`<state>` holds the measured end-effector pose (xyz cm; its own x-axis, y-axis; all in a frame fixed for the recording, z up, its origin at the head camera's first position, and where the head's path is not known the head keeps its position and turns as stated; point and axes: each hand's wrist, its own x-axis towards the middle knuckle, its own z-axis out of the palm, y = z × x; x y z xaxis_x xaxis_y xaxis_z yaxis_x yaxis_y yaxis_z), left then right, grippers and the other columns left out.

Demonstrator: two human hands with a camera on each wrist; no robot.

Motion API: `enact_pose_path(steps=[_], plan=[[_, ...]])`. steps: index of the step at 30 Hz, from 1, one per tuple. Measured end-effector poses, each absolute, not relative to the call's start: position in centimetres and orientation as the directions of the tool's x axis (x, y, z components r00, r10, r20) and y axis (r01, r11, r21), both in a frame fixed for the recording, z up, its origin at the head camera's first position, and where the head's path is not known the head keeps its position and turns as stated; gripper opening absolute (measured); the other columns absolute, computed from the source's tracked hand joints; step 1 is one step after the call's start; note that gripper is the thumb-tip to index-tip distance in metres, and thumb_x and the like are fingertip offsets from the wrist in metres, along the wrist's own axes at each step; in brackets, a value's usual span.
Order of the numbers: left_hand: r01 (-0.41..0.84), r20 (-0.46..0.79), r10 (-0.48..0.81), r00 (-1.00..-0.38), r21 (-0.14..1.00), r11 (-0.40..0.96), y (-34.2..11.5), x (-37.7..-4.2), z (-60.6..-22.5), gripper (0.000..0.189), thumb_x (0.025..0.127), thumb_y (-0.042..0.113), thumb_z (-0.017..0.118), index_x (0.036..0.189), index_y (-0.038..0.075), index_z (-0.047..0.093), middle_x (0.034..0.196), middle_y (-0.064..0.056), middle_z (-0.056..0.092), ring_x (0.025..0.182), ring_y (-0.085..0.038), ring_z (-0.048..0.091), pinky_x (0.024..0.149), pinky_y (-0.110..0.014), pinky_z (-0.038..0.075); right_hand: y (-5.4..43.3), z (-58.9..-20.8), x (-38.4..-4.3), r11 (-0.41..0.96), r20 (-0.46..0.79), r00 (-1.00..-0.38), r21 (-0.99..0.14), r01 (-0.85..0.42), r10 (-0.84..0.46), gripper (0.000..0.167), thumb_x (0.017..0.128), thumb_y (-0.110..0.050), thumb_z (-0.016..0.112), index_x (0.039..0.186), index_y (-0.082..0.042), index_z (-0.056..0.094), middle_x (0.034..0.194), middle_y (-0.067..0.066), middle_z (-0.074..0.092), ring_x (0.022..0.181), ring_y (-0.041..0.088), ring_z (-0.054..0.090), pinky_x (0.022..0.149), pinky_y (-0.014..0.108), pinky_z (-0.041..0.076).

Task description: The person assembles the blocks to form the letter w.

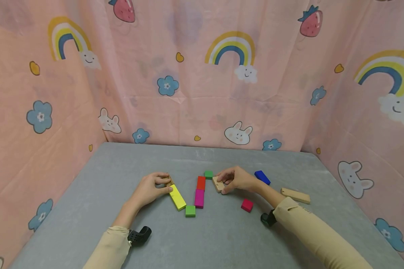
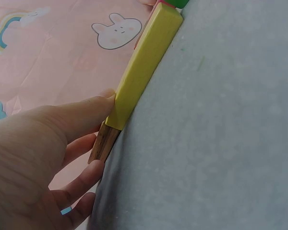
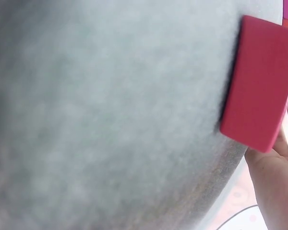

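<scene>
- Take the magenta block (image 1: pixel 199 198) as the middle of a dial, twelve pointing away from the person.
- The step in hand appears to be setting blocks into a zigzag line on the bench (image 1: pixel 168 243), both ends being worked together.
- The right hand (image 1: pixel 238 179), toward two o'clock, pinches a pale wooden block (image 1: pixel 217 185) between thumb and fingers; whether that block is fully down I cannot tell.
- The left hand (image 1: pixel 152 189), toward ten, has its fingertips curled at the brown block (image 2: pixel 105 141) and its thumb against the yellow block (image 1: pixel 177 197).
- The next move probably calls for a small turn of the pale block and a light release, without nudging the far green block (image 1: pixel 208 175) at one o'clock.
- The yellow block, at nine, is long, smooth and evenly coloured, slanting toward the near green block (image 1: pixel 190 211) at seven; the brown one continues its far end, darker and streaked with grain.
- The red block (image 1: pixel 201 183) sits at twelve, end to end with the magenta.
- Unheld at three lies a crimson block (image 1: pixel 247 205).
</scene>
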<state>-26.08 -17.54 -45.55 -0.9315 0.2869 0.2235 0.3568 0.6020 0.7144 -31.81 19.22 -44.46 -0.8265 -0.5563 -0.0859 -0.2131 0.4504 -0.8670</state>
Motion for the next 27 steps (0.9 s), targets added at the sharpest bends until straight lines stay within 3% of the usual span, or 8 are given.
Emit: enact_pose_path(steps=[27], plan=[[0.377,0.244,0.293,-0.924,0.703,0.603,-17.5,-26.06,-45.49,0.041,0.084,0.026,0.081,0.119,0.006,0.072,0.133,-0.006,0.06,0.129,-0.031,0.048,0.105,-0.052,0.038,19.43,-44.77,-31.84,0.44,-0.071,-0.806,-0.863,-0.246,-0.588,0.032,0.076,-0.004,0.085,0.106,-0.003,0.073,0.127,0.008,0.062,0.099,0.029,0.055,0.083,0.026,0.05]])
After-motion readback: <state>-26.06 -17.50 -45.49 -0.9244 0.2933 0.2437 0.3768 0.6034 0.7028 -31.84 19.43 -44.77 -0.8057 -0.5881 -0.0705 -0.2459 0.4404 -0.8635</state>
